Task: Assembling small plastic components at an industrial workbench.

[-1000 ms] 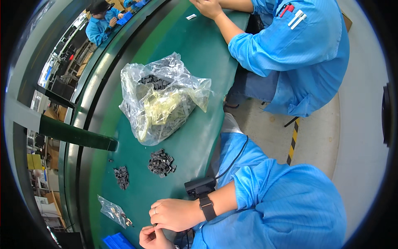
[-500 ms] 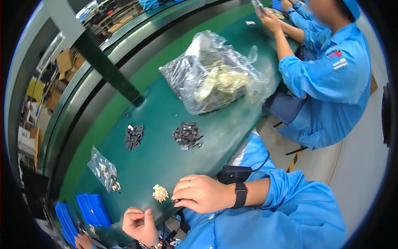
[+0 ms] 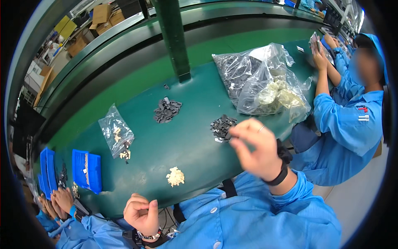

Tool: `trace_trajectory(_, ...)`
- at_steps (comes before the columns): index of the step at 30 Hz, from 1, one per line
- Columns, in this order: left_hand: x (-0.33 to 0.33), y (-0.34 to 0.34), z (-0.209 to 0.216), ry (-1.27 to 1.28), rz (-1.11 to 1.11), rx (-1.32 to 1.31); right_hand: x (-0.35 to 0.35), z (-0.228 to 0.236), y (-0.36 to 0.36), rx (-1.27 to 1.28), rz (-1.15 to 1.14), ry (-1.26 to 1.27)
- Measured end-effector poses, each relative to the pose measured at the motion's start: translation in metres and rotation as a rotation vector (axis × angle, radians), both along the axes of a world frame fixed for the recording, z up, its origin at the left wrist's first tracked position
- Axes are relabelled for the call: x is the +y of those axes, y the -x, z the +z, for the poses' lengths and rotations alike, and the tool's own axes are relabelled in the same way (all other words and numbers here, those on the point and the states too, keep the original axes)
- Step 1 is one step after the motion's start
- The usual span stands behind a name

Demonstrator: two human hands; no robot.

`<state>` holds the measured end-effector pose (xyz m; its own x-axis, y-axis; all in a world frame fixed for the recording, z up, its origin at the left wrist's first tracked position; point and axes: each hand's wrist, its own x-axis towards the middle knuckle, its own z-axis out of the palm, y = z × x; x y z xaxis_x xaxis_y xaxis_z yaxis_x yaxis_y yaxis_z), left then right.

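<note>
My right hand (image 3: 259,147) is over the right-hand pile of small black plastic parts (image 3: 222,126). Its thumb and index finger pinch a small dark piece at the pile's edge, slightly blurred. Lower down, near the table's front edge, my left hand (image 3: 143,212) is curled, the thumb beside the bent fingers; anything inside it is hidden. Between the hands and a little farther off lies a heap of small cream-coloured pieces (image 3: 175,177). A second pile of black parts (image 3: 167,110) sits farther back on the green table (image 3: 145,157).
A clear bag (image 3: 117,132) spills cream and dark pieces at left, beside a blue bin (image 3: 87,171). A large clear bag of dark parts (image 3: 244,79) lies at back right, past a green post (image 3: 174,41). Co-workers in blue sit on both sides.
My right hand has moved from beside the cream heap, away from my left hand, to the right-hand black pile. My left hand keeps its curled pose. The whole view has turned.
</note>
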<state>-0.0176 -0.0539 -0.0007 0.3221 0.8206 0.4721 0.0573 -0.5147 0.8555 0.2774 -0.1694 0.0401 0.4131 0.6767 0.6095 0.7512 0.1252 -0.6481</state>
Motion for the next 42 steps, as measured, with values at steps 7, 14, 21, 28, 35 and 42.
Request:
trace_trajectory(7,0.000,-0.007,-0.006,0.093,-0.061,0.006,0.014,-0.031,-0.023,0.026,-0.204,0.115)
trace_trajectory(14,0.003,-0.013,-0.014,0.147,-0.077,0.033,0.026,-0.045,-0.026,0.108,-0.261,0.063)
trace_trajectory(21,0.006,-0.014,-0.015,0.163,-0.128,0.073,0.028,-0.047,-0.032,0.006,-0.303,0.149)
trace_trajectory(28,0.017,-0.011,-0.012,0.119,-0.066,0.124,0.014,-0.052,-0.033,0.153,-0.271,0.113)
trace_trajectory(35,0.040,-0.008,0.006,0.013,0.194,0.322,0.003,-0.055,-0.020,0.299,-0.223,0.049)
trace_trajectory(42,0.077,0.000,0.003,-0.223,0.342,0.601,-0.008,-0.056,-0.003,0.286,-0.151,-0.004)
